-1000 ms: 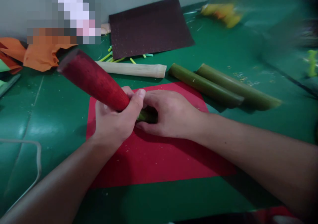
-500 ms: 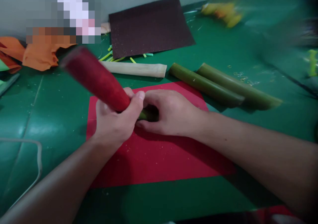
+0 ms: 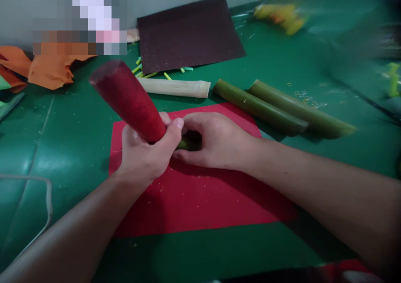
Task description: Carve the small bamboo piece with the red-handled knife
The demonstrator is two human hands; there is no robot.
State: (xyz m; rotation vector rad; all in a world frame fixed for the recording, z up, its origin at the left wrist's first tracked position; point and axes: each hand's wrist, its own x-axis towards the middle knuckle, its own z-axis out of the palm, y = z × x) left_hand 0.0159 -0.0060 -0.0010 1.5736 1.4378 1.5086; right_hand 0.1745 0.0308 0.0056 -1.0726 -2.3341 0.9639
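Observation:
My left hand (image 3: 150,149) is wrapped round the lower part of a thick red cylinder (image 3: 134,103), which tilts up to the left. Just right of it, my right hand (image 3: 216,141) curls with thumb and fingers round a short green bamboo piece (image 3: 189,143). Most of that piece is hidden by the two hands. Both hands are over a red sheet (image 3: 194,203) dotted with small crumbs. How the cylinder and the bamboo meet is hidden.
Beyond the sheet lie a pale bamboo stick (image 3: 178,87) and two green bamboo tubes (image 3: 263,107), (image 3: 300,107). A dark sheet (image 3: 191,36) is at the back, orange paper (image 3: 52,67) at the left, a yellow object (image 3: 280,17) at the back right. A pale cord (image 3: 49,199) is at left.
The red cylinder's upper end has swung slightly to the right and stands a little steeper. My left hand has shifted slightly right, and my right hand has barely moved.

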